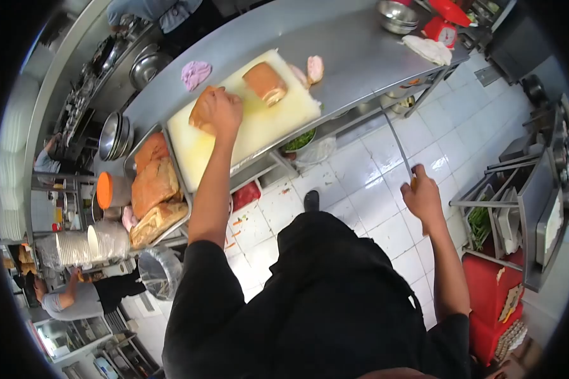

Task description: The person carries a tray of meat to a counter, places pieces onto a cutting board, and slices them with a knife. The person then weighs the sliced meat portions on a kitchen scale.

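Observation:
My left hand [224, 110] reaches over the white cutting board [183, 148], its fingers curled on a brown-skinned slab of meat [201, 112]. A second slab of meat [263, 82] lies farther right on the board, with small pale pieces of meat [315, 69] by the board's right end. Held out over the floor, away from the counter, my right hand [422, 192] is closed around the handle of a knife [398, 142]. Its long narrow blade points up toward the counter edge. Left of the board, a metal tray [186, 218] holds several larger meat slabs [155, 183].
On the steel counter [348, 41] are a lilac cloth [196, 74], metal bowls [398, 16], a red scale [446, 31] and a white cloth [427, 50]. Stacked bowls [115, 136] and an orange-lidded container [110, 191] stand left. A shelf rack [518, 221] is at right. Other people work at left.

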Demonstrator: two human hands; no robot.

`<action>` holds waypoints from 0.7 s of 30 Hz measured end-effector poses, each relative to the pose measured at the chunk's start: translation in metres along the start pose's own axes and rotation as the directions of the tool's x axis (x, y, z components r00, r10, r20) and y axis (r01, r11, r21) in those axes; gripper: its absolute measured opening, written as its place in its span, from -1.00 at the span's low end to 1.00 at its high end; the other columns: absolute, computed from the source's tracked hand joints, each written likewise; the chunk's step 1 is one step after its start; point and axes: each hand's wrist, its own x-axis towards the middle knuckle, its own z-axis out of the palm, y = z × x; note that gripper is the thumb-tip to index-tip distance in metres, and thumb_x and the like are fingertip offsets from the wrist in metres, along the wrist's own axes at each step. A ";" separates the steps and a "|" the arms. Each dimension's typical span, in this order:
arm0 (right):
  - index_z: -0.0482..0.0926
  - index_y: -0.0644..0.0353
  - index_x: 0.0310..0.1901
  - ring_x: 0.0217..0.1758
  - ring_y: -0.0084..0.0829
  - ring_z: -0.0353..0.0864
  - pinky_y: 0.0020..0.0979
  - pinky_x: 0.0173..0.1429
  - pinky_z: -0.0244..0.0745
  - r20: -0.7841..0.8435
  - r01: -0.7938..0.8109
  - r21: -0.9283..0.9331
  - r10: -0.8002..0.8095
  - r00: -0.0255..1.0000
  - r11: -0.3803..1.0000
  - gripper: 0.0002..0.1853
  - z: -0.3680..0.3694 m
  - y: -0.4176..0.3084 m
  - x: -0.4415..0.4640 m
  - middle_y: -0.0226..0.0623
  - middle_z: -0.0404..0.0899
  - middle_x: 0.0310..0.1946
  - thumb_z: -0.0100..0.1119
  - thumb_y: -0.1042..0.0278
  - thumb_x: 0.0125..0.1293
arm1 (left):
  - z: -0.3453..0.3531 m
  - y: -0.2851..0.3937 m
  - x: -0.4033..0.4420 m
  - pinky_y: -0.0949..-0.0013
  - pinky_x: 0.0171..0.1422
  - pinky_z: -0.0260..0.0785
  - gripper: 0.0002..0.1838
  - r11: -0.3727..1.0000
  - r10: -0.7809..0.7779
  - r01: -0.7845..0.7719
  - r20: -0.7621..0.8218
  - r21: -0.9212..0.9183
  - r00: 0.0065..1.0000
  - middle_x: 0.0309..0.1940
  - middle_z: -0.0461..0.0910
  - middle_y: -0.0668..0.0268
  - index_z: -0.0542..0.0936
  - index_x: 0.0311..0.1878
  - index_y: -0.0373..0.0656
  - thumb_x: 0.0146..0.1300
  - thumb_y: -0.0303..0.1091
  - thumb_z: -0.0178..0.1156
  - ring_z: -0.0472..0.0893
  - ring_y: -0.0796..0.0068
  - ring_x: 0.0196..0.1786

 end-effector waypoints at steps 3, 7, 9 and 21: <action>0.40 0.27 -0.06 -0.25 0.16 0.59 0.03 -0.10 0.48 -0.130 0.107 0.055 -0.099 0.987 0.993 -0.63 0.011 0.004 0.080 0.14 0.60 -0.36 0.21 0.40 0.09 | -0.004 0.069 0.001 0.05 0.39 0.17 -0.11 0.934 -0.223 0.225 0.040 -0.276 0.974 0.20 0.36 -0.22 0.26 0.33 -0.32 0.05 0.06 0.31 0.30 -0.15 0.33; 0.40 0.29 -0.01 -0.15 0.17 0.57 0.03 -0.07 0.49 -0.141 0.257 -0.036 -0.259 0.955 0.966 -0.61 0.055 -0.011 0.220 0.18 0.55 -0.26 0.21 0.43 0.11 | 0.022 0.083 0.029 0.08 0.39 0.20 0.29 0.852 -0.402 0.466 0.272 -0.238 0.874 0.22 0.32 -0.32 0.00 0.43 -0.43 -0.17 0.30 0.37 0.32 -0.21 0.32; 0.40 0.27 0.06 -0.10 0.15 0.57 0.02 -0.04 0.50 -0.104 0.244 -0.022 -0.245 0.964 0.969 -0.57 0.066 -0.032 0.266 0.18 0.53 -0.23 0.20 0.40 0.14 | 0.029 0.086 0.029 0.11 0.39 0.21 0.36 0.878 -0.402 0.460 0.319 -0.131 0.858 0.21 0.32 -0.32 -0.08 0.44 -0.43 -0.23 0.28 0.41 0.33 -0.21 0.31; 0.63 0.30 -0.32 -0.21 0.09 0.62 -0.07 -0.06 0.56 -0.449 0.181 -0.154 -0.232 0.863 0.971 -0.81 -0.061 0.028 0.501 0.11 0.58 -0.19 0.20 0.37 0.08 | 0.036 0.085 0.015 0.20 0.41 0.19 0.28 0.842 -0.461 0.508 0.249 -0.180 0.852 0.29 0.28 -0.17 -0.16 0.47 -0.40 -0.20 -0.06 0.43 0.29 -0.08 0.36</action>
